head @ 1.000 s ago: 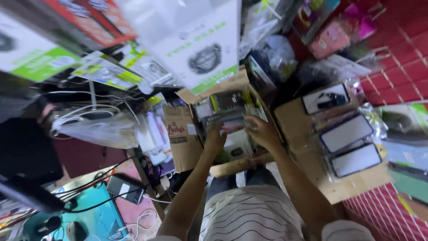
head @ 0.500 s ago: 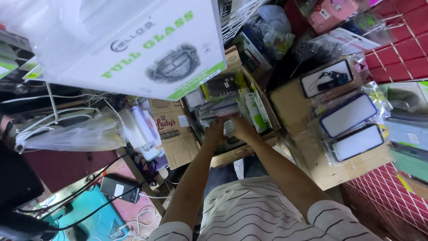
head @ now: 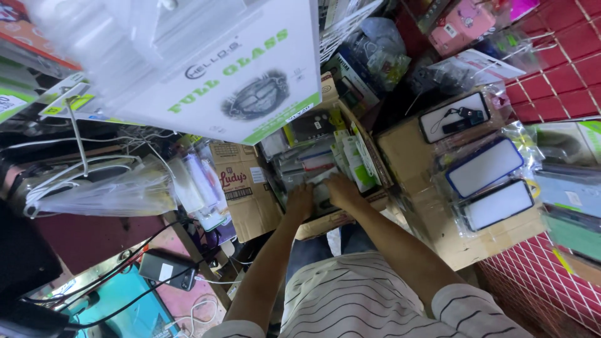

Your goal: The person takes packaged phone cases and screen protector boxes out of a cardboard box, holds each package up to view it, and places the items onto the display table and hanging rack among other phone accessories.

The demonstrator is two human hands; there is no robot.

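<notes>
Cluttered shop: both hands, left hand [head: 300, 199] and right hand [head: 341, 188], in cardboard box [head: 325, 220] of packets [head: 307, 159]; grip unclear.

Three phone cases [head: 487, 166], two hands [head: 322, 195]

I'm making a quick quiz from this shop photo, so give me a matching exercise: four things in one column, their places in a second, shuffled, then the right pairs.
Things:
1. left hand
2. large white carton with green lettering
3. pink patterned phone case
4. black phone on a cable

Places:
A. top right, by the red grid wall
B. lower left, over the teal surface
C. inside the open brown cardboard box of packets
D. upper left, overhead

Pairs: 1-C, 2-D, 3-A, 4-B
</notes>
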